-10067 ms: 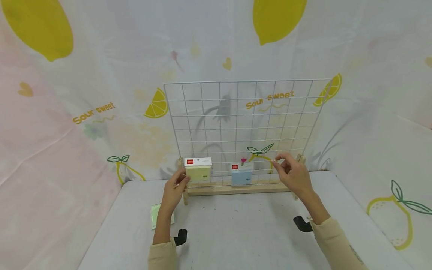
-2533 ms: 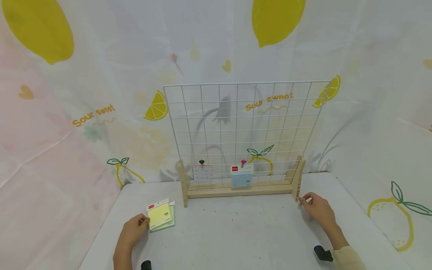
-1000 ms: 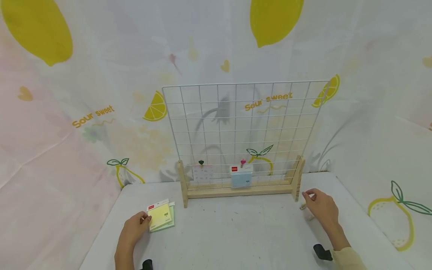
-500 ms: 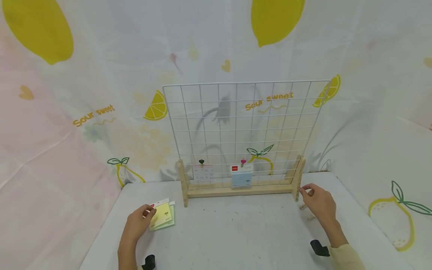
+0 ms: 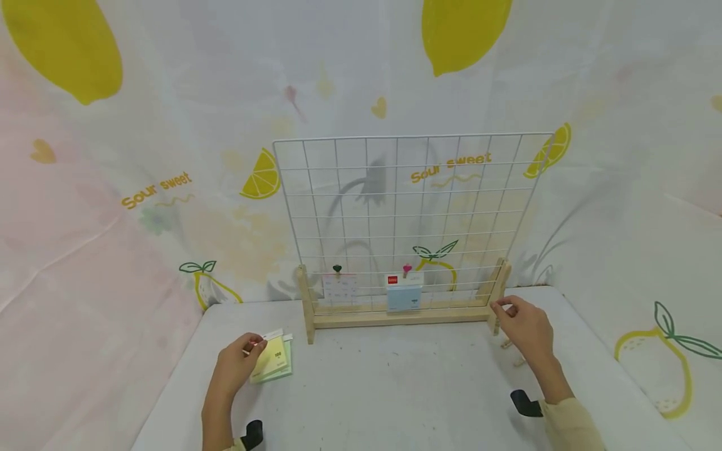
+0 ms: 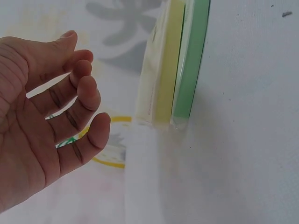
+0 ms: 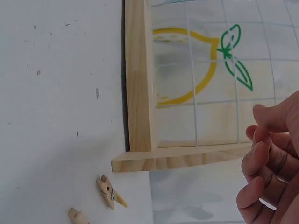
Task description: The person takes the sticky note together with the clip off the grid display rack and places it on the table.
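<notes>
My left hand (image 5: 237, 363) hovers over a yellow sticky note pad (image 5: 272, 360), fingers loosely bent. In the left wrist view the palm faces that pad, with a gap between fingertips and pad. Under it lies a green sticky note pad (image 6: 194, 60). My right hand (image 5: 527, 329) is raised beside the right wooden foot of a white wire grid rack (image 5: 397, 216), thumb and index fingertips close together; I cannot tell whether they pinch something small. Clipped low on the grid hang a blue sticky note pad (image 5: 403, 299) under a pink heart clip and a pale printed sheet (image 5: 340, 288) under a dark heart clip.
Small wooden clothespins lie on the table below my right hand, one clothespin (image 7: 107, 191) with a yellow part. The rack's wooden base bar (image 5: 400, 318) runs across the table's back. Behind stands a lemon-print cloth (image 5: 220, 238).
My left hand has moved from the yellow pad's near left edge up over its top. My right hand has lifted from beside the clothespins towards the rack's right foot.
</notes>
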`<act>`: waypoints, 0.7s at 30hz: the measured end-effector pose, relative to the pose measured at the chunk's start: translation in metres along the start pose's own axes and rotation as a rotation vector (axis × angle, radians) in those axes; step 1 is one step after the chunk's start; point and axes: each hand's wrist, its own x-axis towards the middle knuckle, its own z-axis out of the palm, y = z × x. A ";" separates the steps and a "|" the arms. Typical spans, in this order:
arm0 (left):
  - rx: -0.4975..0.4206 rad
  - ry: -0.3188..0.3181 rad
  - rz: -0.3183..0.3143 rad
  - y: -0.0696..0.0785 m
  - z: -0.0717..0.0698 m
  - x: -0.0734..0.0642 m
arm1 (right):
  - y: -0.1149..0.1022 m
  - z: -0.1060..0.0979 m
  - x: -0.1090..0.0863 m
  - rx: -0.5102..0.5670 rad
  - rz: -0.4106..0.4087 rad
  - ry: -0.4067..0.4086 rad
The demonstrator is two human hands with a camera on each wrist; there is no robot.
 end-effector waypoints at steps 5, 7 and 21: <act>-0.016 -0.001 0.014 0.005 0.000 0.001 | -0.005 0.000 0.003 0.013 -0.014 0.010; -0.022 0.001 0.014 0.005 0.001 0.001 | -0.007 0.001 0.004 0.018 -0.022 0.019; -0.054 0.060 0.050 0.014 0.005 0.001 | -0.017 0.008 0.012 0.070 -0.071 0.052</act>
